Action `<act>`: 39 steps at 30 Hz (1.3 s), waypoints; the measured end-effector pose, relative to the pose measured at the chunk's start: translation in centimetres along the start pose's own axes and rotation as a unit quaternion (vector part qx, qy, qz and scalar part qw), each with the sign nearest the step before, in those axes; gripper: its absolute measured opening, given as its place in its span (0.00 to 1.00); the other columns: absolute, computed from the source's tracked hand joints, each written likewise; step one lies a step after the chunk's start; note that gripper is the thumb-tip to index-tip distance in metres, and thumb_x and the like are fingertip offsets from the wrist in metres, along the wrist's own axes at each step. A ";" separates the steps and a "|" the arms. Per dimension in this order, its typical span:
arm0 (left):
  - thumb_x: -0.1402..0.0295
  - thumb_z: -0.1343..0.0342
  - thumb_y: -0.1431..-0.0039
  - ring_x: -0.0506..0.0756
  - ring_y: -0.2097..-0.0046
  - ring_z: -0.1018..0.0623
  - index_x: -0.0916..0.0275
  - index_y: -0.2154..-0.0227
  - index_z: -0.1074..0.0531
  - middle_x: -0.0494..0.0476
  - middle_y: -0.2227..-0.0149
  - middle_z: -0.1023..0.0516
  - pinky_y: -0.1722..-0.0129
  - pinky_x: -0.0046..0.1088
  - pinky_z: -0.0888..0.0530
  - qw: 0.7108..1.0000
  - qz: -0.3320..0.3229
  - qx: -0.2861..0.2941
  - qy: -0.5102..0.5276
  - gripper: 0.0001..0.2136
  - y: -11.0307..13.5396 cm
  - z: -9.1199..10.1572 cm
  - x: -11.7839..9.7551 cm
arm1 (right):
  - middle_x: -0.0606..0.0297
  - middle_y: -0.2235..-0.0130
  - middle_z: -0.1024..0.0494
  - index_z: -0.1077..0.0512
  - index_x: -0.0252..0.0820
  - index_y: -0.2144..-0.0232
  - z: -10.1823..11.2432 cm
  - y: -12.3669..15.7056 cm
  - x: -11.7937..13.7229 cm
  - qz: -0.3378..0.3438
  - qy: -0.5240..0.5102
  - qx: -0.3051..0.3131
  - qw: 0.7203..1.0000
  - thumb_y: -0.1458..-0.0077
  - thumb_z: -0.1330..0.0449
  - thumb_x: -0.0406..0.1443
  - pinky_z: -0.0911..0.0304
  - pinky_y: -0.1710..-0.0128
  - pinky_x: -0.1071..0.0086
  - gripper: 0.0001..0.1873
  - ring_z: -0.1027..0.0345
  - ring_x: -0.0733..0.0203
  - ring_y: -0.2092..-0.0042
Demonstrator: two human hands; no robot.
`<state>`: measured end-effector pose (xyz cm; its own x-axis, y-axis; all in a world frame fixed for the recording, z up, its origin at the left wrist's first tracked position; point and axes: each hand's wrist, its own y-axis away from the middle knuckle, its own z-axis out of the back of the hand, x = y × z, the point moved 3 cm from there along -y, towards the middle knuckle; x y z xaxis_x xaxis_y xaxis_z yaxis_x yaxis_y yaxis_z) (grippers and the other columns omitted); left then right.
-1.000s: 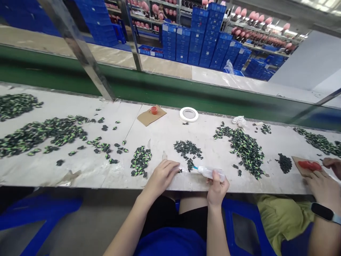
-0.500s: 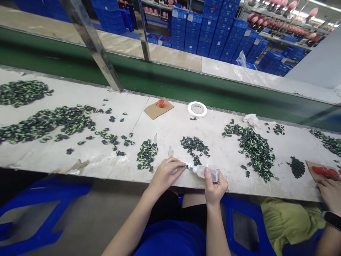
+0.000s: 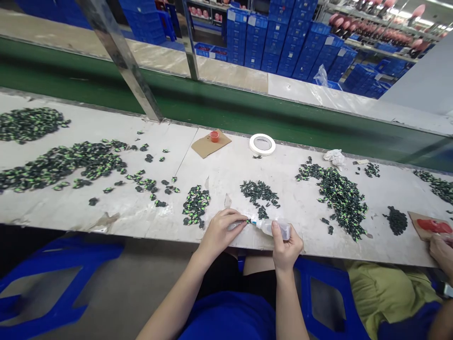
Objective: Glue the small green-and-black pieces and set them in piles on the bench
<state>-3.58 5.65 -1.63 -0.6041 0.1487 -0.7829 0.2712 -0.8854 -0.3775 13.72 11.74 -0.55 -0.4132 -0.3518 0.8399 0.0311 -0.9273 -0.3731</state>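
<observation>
Bottle and part at the near edge of the counter (image 3: pixel 219 177). The left hand (image 3: pixel 222 231) is closed in a pinch on a small dark part (image 3: pixel 249 221) with a fleck of green, which lies at its fingertips, in front of the wearer. The right hand (image 3: pixel 287 246) grips a translucent squeeze bottle (image 3: pixel 266 228), tipped nearly level, its blue nozzle (image 3: pixel 254 223) pointing at the part; whether the two touch cannot be told. Beyond the nozzle lies a pile of slim dark pieces (image 3: pixel 260 191); left of it, a cluster of green-flecked parts (image 3: pixel 196 207). For a clean application, as the step appears to be, the pinch should stay firm and well back from the nozzle, the bottle should be pressed lightly, and the nozzle should be lifted clear before turning. Too hard a squeeze could wet the fingers.
</observation>
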 end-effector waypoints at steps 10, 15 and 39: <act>0.69 0.44 0.41 0.53 0.65 0.21 0.59 0.66 0.22 0.55 0.67 0.21 0.63 0.28 0.23 1.000 0.003 -0.003 -0.006 0.06 0.0 0.0 -0.1 | 0.75 0.85 0.47 0.43 0.42 0.86 0.0 -0.2 0.0 -0.006 -0.002 0.001 1.000 0.48 0.41 0.47 0.53 0.83 0.75 0.24 0.53 0.71 0.82; 0.70 0.43 0.42 0.53 0.64 0.21 0.59 0.66 0.22 0.55 0.67 0.21 0.63 0.28 0.23 1.000 0.005 -0.005 -0.012 0.05 0.0 0.0 -0.1 | 0.76 0.85 0.49 0.46 0.43 0.86 0.2 -0.2 0.2 -0.015 -0.005 -0.017 1.000 0.49 0.40 0.47 0.54 0.82 0.74 0.25 0.54 0.71 0.81; 0.71 0.43 0.43 0.54 0.64 0.20 0.60 0.66 0.23 0.56 0.66 0.19 0.62 0.30 0.22 0.999 0.038 0.030 0.017 0.05 -0.7 0.3 0.1 | 0.63 0.71 0.25 0.30 0.38 0.70 1.4 -1.4 -1.8 -0.108 -0.173 -0.104 0.973 0.56 0.34 0.45 0.34 0.68 0.66 0.17 0.30 0.58 0.69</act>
<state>-4.06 6.17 -1.24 -0.5576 0.0931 -0.8249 0.2697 -0.9194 -0.2861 15.67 13.50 -1.00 -0.0575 -0.2064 0.9768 -0.2219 -0.9513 -0.2140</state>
